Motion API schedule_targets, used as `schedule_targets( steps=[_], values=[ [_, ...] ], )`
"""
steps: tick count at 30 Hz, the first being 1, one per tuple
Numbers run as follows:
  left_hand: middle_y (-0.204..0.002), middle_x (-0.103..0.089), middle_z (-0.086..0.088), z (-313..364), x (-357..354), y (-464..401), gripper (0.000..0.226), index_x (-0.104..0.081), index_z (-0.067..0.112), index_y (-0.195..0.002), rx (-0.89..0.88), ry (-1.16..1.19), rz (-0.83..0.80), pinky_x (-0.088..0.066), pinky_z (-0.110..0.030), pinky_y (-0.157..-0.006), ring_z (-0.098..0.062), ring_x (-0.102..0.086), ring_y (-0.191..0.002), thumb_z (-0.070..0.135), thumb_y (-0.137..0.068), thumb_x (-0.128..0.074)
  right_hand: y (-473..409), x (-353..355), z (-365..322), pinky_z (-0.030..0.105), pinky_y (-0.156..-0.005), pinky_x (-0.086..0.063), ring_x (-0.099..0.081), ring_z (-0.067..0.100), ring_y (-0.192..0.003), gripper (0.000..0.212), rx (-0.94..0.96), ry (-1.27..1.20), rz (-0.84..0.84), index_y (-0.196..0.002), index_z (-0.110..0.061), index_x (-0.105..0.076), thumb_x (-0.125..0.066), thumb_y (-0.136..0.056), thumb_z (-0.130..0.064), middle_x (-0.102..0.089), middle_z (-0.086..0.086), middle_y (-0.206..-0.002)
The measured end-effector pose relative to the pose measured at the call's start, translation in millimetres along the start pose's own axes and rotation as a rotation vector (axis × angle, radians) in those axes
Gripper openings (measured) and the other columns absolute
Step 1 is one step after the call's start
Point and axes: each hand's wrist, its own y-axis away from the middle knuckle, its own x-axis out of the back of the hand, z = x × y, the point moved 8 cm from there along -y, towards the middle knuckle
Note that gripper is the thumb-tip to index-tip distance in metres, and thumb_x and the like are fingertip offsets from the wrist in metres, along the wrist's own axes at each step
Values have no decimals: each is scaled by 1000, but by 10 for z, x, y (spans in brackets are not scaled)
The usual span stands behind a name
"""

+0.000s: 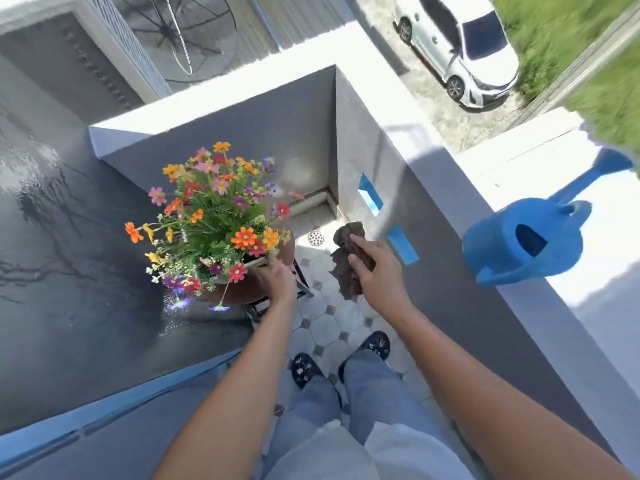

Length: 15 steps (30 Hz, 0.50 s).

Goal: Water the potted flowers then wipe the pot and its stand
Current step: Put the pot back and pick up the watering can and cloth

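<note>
A bunch of many-coloured flowers [214,216] fills a round brown pot [242,289] in the corner of a balcony. The pot rests on a dark metal stand [304,282], mostly hidden beneath it. My left hand [277,278] grips the pot's near rim. To the right of the pot, my right hand [374,268] holds a crumpled brown cloth [348,258] in the air, apart from the pot. A blue watering can [526,244] stands on top of the white wall at the right, spout pointing away.
Grey parapet walls [294,126] enclose the corner. A floor drain [316,238] sits in the tiled floor [329,327] behind the pot. Dark glass [69,254] runs along the left. My feet [341,358] stand on the tiles below. A white car [460,50] is parked far below.
</note>
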Motion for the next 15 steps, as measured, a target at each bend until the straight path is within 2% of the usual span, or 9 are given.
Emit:
schedule_targets(
  steps=[2, 4, 5, 8, 9, 11, 13, 15],
  values=[
    [-137, -55, -23, 113, -137, 267, 73, -32, 11, -148, -1, -55, -60, -47, -58, -100, -41, -56, -122, 45, -85, -47, 48, 346, -176, 8, -92, -42, -53, 2, -101, 38, 17, -47, 63, -135, -22, -59, -60, -97, -17, -54, 0, -116],
    [-143, -51, -17, 366, -332, 623, 70, -29, 10, -151, -117, -184, -147, -42, -51, -106, -35, -50, -129, 33, -88, -48, 108, 753, -338, 16, -95, -42, -55, 4, -105, 38, 45, -86, 140, -133, -24, -61, -61, -96, -18, -56, -5, -114],
    [-140, -53, -14, 544, -441, 882, 65, -35, 6, -147, -197, -218, -195, -42, -45, -103, -33, -51, -128, 31, -88, -49, 144, 984, -413, 14, -93, -42, -55, 4, -105, 37, 65, -99, 183, -133, -26, -61, -61, -96, -19, -57, -6, -113],
    [-104, -69, -9, 922, -838, 1483, 53, -56, 10, -124, -359, -229, -363, -49, -39, -76, -27, -66, -91, 40, -82, -47, 277, 1675, -537, 8, -87, -44, -57, 0, -102, 37, 100, -138, 296, -133, -31, -60, -61, -97, -23, -60, -6, -110],
    [-96, -69, -6, 1036, -983, 1695, 47, -59, 11, -120, -380, -204, -406, -49, -36, -67, -21, -65, -77, 38, -84, -47, 320, 1901, -543, 11, -90, -45, -58, 0, -104, 36, 106, -174, 337, -131, -33, -61, -61, -96, -24, -61, -7, -110],
    [-83, -67, -3, 1219, -1293, 2095, 27, -62, 9, -111, -404, -107, -491, -44, -29, -53, -10, -55, -57, 26, -94, -48, 414, 2358, -487, 29, -99, -49, -61, 7, -110, 34, 102, -287, 450, -126, -37, -63, -64, -94, -26, -65, -7, -114],
    [-72, -61, -2, 1333, -1598, 2533, 18, -63, 7, -98, -401, -11, -582, -38, -25, -45, -7, -48, -47, 18, -98, -48, 498, 2804, -366, 41, -101, -51, -63, 14, -113, 34, 82, -348, 567, -125, -35, -65, -64, -92, -25, -66, -1, -117],
    [-64, -58, -1, 1345, -1886, 2969, 18, -64, 8, -91, -403, -2, -671, -37, -25, -44, -10, -46, -47, 15, -97, -48, 557, 3189, -219, 43, -100, -51, -62, 14, -113, 35, 55, -346, 664, -126, -33, -65, -64, -93, -23, -65, 0, -119]
  ],
)
